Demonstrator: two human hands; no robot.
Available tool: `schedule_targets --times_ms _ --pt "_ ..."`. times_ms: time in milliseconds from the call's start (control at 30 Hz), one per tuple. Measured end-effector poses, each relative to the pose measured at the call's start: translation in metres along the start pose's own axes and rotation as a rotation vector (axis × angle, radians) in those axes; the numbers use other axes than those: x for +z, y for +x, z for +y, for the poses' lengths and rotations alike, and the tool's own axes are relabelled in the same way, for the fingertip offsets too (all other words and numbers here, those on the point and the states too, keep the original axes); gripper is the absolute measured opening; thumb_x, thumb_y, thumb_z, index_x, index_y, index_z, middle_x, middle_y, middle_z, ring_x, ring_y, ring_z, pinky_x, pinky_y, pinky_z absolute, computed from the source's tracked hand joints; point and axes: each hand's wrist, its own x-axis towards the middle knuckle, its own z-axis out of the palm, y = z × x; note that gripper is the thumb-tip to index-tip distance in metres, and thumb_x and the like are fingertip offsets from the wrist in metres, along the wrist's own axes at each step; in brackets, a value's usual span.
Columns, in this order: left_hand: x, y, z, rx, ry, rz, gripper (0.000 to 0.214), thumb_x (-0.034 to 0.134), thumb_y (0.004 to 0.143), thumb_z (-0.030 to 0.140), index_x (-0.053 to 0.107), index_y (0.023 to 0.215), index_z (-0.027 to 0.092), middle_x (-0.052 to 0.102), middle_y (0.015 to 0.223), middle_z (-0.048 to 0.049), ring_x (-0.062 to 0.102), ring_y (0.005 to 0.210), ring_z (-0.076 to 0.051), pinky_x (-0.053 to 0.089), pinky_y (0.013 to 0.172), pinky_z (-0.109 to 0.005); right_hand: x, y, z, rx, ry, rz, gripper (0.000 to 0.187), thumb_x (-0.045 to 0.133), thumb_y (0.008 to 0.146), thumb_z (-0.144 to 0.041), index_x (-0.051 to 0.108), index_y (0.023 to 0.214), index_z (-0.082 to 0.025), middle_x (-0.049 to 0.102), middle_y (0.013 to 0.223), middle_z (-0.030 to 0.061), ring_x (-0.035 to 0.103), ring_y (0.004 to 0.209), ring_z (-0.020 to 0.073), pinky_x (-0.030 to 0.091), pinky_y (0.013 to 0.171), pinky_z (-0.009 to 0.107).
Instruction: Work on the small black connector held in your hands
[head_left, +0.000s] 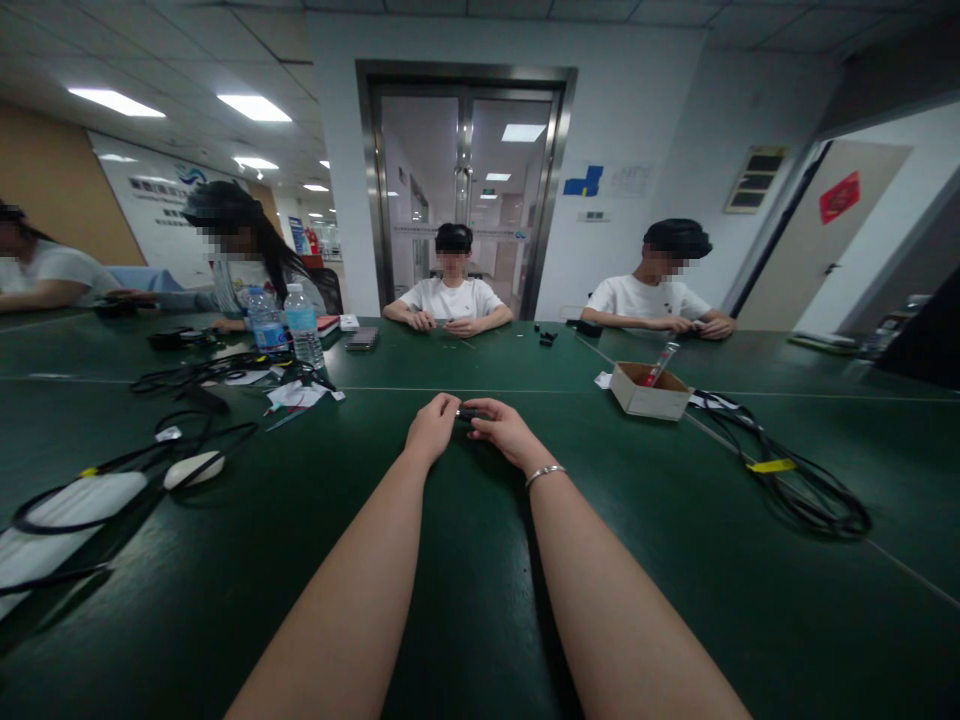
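Observation:
Over the green table (465, 560) my two hands meet around a small dark object (468, 413) with a shiny silvery end. Its kind is too small to make out. My left hand (433, 428) pinches the silvery end between closed fingertips. Thumb and fingers of my right hand (504, 430) grip the dark body from the other side. Part of the object is hidden behind the fingers. A silver bracelet (545, 474) circles my right wrist.
An open box (649, 400) holding a clear-and-red tube stands right, beside coiled black cable (806, 490). Left lie a white mouse (193, 470), tangled cables, paper scraps (296, 397) and two water bottles (302, 325). Several people sit around the table, one straight across (450, 295).

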Motion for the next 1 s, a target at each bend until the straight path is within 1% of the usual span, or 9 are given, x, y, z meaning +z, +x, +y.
schedule_targets --times_ms 100,233,367,533,667,767,833,933,1000 --pt "-0.0001 -0.0003 0.0014 0.023 -0.003 -0.024 0.025 0.041 0.088 0.036 0.062 0.096 0.025 0.064 0.091 -0.0015 0.056 0.076 -0.016 0.039 0.064 -0.025 -0.0004 0.0009 0.0005 0.01 -0.002 0.01 0.034 0.056 0.074 0.005 0.066 0.097 -0.018 0.064 0.094 0.0029 0.06 0.062 0.0078 0.054 0.063 0.02" --pt "-0.001 -0.0015 0.0038 -0.025 0.027 -0.044 0.032 0.036 0.09 0.042 0.063 0.093 0.024 0.063 0.079 -0.0021 0.054 0.068 -0.016 0.037 0.06 -0.026 0.0002 0.0006 -0.0002 -0.001 -0.01 0.004 0.034 0.055 0.075 0.006 0.067 0.096 -0.017 0.063 0.096 0.0039 0.06 0.065 0.0082 0.054 0.064 0.02" --pt "-0.0007 -0.0015 0.0037 0.002 0.004 -0.036 0.028 0.038 0.088 0.033 0.063 0.095 0.024 0.063 0.087 -0.0019 0.056 0.074 -0.016 0.038 0.061 -0.025 0.0008 -0.0003 -0.0009 0.008 -0.005 0.016 0.033 0.055 0.075 0.005 0.067 0.096 -0.017 0.063 0.095 0.0035 0.06 0.064 0.0077 0.054 0.066 0.021" --pt "0.0011 -0.0002 0.0012 -0.017 0.022 -0.044 0.032 0.035 0.09 0.039 0.063 0.094 0.024 0.06 0.072 -0.0007 0.053 0.065 -0.016 0.036 0.058 -0.025 0.0004 0.0003 0.0002 -0.012 0.0 -0.001 0.034 0.054 0.074 0.004 0.067 0.097 -0.018 0.064 0.098 0.0037 0.061 0.067 0.0084 0.054 0.065 0.02" --pt "0.0013 -0.0006 0.001 0.022 0.025 -0.035 0.025 0.041 0.087 0.034 0.062 0.098 0.025 0.063 0.083 -0.001 0.055 0.071 -0.015 0.038 0.06 -0.024 -0.0001 0.001 0.0006 0.005 0.007 0.02 0.033 0.056 0.073 0.004 0.067 0.096 -0.018 0.064 0.092 0.0026 0.061 0.063 0.0083 0.054 0.063 0.02" --pt "0.001 -0.0012 0.0012 0.009 0.054 -0.036 0.031 0.038 0.089 0.041 0.063 0.095 0.024 0.063 0.08 -0.0015 0.055 0.069 -0.015 0.038 0.06 -0.025 -0.0003 0.001 0.0005 0.013 0.0 0.017 0.034 0.055 0.073 0.004 0.067 0.096 -0.018 0.064 0.093 0.0028 0.061 0.062 0.008 0.054 0.063 0.02" --pt "0.0016 -0.0008 0.0004 0.001 0.043 -0.041 0.031 0.038 0.089 0.042 0.063 0.094 0.024 0.063 0.082 -0.0016 0.055 0.07 -0.015 0.039 0.061 -0.025 -0.0004 0.001 0.0006 0.009 0.002 0.018 0.034 0.055 0.073 0.004 0.067 0.096 -0.018 0.064 0.095 0.0034 0.061 0.063 0.0081 0.054 0.063 0.02" --pt "0.0033 0.0008 -0.0024 0.016 0.004 -0.039 0.025 0.044 0.087 0.034 0.063 0.099 0.024 0.064 0.089 -0.0026 0.057 0.076 -0.015 0.043 0.065 -0.025 -0.0007 0.0012 0.001 -0.002 0.011 0.023 0.033 0.056 0.073 0.004 0.066 0.097 -0.017 0.064 0.096 0.0036 0.061 0.064 0.0084 0.054 0.065 0.022" --pt "0.0042 0.0017 -0.0044 0.011 -0.006 -0.042 0.025 0.044 0.086 0.032 0.063 0.1 0.023 0.064 0.088 -0.0029 0.057 0.075 -0.015 0.043 0.066 -0.025 -0.0006 0.0012 0.0011 -0.001 0.009 0.019 0.034 0.056 0.073 0.004 0.066 0.097 -0.017 0.064 0.097 0.0035 0.061 0.065 0.0085 0.054 0.066 0.022"
